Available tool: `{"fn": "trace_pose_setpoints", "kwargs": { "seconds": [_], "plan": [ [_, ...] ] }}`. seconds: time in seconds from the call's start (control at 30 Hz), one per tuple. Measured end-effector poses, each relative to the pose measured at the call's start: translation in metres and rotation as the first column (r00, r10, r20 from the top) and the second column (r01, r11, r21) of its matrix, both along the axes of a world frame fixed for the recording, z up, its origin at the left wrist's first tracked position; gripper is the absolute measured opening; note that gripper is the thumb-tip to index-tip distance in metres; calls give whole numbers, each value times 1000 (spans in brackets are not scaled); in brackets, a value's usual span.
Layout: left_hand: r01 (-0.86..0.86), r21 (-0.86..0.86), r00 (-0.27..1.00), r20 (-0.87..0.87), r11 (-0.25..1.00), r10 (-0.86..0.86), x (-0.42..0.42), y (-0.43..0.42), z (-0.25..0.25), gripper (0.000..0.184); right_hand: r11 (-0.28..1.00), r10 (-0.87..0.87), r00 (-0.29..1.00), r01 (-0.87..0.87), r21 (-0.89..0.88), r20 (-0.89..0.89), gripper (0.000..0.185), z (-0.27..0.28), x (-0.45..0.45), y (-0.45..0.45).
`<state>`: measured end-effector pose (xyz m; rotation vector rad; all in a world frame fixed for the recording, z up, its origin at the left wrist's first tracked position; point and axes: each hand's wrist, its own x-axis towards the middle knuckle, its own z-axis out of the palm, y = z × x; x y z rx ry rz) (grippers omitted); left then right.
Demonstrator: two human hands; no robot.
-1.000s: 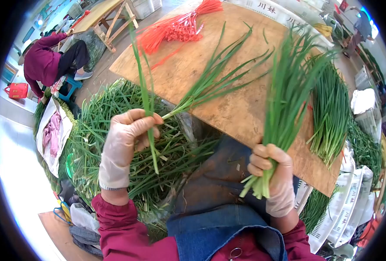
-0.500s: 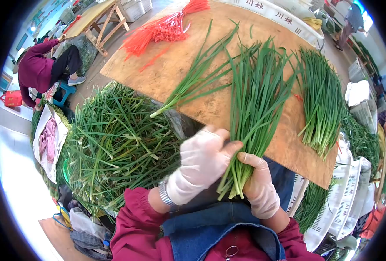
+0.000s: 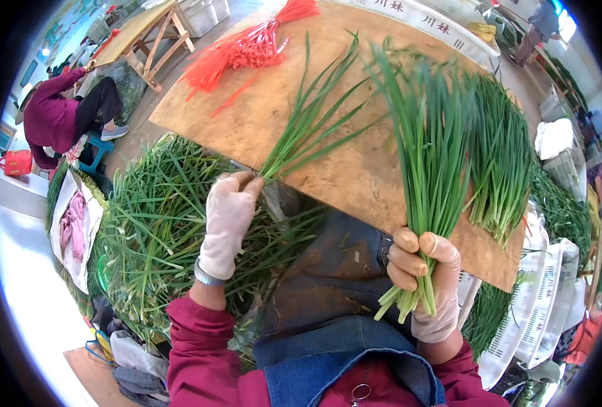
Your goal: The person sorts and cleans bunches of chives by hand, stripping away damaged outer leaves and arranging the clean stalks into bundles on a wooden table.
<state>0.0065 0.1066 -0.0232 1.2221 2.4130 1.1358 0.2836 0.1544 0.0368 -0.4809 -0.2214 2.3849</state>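
Note:
My gloved left hand [image 3: 230,214] pinches the pale stem ends of a small, loose bunch of green stalks [image 3: 304,132], which fans out over the wooden board [image 3: 253,129]. In my gloved right hand [image 3: 426,278] a thick bundle of long green leaves [image 3: 430,149] is held upright, fingers wrapped round it just above the cut white ends. Beside that bundle, a finished-looking pile of the same greens [image 3: 501,156] lies on the board's right side. Red ties [image 3: 247,51] lie spread at the board's far left.
A large heap of loose greens [image 3: 158,230] lies left of the board. White crates [image 3: 535,298] stand at the right, another [image 3: 423,24] behind the board. A person [image 3: 53,115] sits at the far left by a wooden table [image 3: 128,37]; another stands at the upper right.
My left hand has moved left from the thick bundle to the small bunch and taken its stem ends. My right hand has shifted slightly right and turned the thick bundle, fingers now showing in front.

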Motion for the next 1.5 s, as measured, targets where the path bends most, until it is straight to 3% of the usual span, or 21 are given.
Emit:
{"fn": "trace_pose_setpoints", "kwargs": {
  "seconds": [0.03,0.07,0.17,0.3,0.33,0.47,0.53,0.57,0.63,0.7,0.77,0.83,0.87,0.9,0.93,0.97,1.03,1.13,1.27,1.4,1.5],
  "plan": [
    [15,20,940,-340,1000,-7,4,0,-1,25,1000,-13,999,13,-1,41,24,-3,0,3],
    [37,116,900,-435,993,17,8,1,0,21,1000,-22,996,22,-2,83,22,-9,-2,5],
    [113,159,879,-476,981,-24,22,11,10,20,999,24,998,-21,-49,59,19,-33,-2,9],
    [109,-110,789,-595,988,-154,27,26,9,21,993,10,995,2,-116,103,26,-43,-7,4],
    [169,-52,776,-609,984,-165,20,30,1,22,992,7,993,7,-125,115,28,-44,-7,3],
    [207,-68,850,-481,976,-214,11,37,1,13,993,3,986,16,-113,166,30,-47,-7,3],
    [278,-13,957,95,961,-275,9,36,38,10,992,10,986,11,-125,167,29,-48,-5,2],
    [301,25,877,385,953,-287,10,34,64,9,991,10,985,13,-133,170,29,-48,-4,2],
    [236,223,766,557,946,-322,11,16,113,13,991,4,986,18,-132,167,29,-50,-2,1],
    [207,547,753,439,811,-489,4,-9,136,15,990,10,987,12,-138,161,29,-51,-3,2],
    [197,682,662,438,705,-609,-14,-40,149,13,988,14,988,10,-156,154,29,-50,-3,3],
    [195,522,869,300,830,-393,-47,-74,136,15,986,13,982,19,-164,187,30,-49,-4,4],
    [55,159,994,85,986,-69,-59,-84,122,15,985,11,979,24,-169,204,30,-49,-3,3],
    [-213,-159,954,-245,964,170,-68,-92,102,15,986,9,980,25,-165,198,29,-49,-3,3],
    [-208,-252,811,-584,945,23,-76,-103,68,16,987,12,981,19,-160,194,29,-48,-2,2],
    [-240,-330,550,-821,913,-152,-82,-110,45,18,989,19,982,10,-149,189,28,-46,-4,3],
    [-64,-342,949,-312,938,-49,-29,-71,50,20,990,15,989,5,-139,146,26,-45,-4,3],
    [86,-156,996,46,984,-80,6,-27,31,20,992,17,992,-2,-125,122,28,-44,-5,3],
    [149,-71,820,567,986,-83,14,3,17,24,993,9,994,4,-118,105,30,-45,-5,3],
    [110,-19,641,765,994,-56,51,-13,40,25,993,-26,964,54,-100,265,22,-43,-19,3],
    [128,37,458,884,991,-92,82,-26,39,17,998,66,894,-53,-40,442,24,-42,-30,1]
  ]
}}
